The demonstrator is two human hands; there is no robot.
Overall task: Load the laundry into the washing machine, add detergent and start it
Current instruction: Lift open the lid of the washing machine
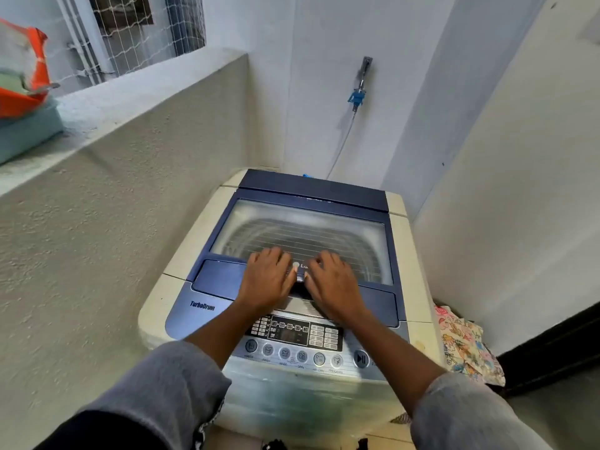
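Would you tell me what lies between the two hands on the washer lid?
In the head view, the left hand and right hand flank the logo on the lid and, just below it, the handle.

On the washing machine (181, 287), white lettering "TurboDrum" (202, 305) stands on the blue trim, at 8 o'clock from the lid (220, 277). At the lid's 6 o'clock edge sit a round logo badge (296, 265) and a letter "L", the rest hidden by the right hand (331, 284). On the control panel (293, 334), the button (361, 358) at 4 o'clock bears a play-pause sign. The captions under the buttons are too blurred to read.
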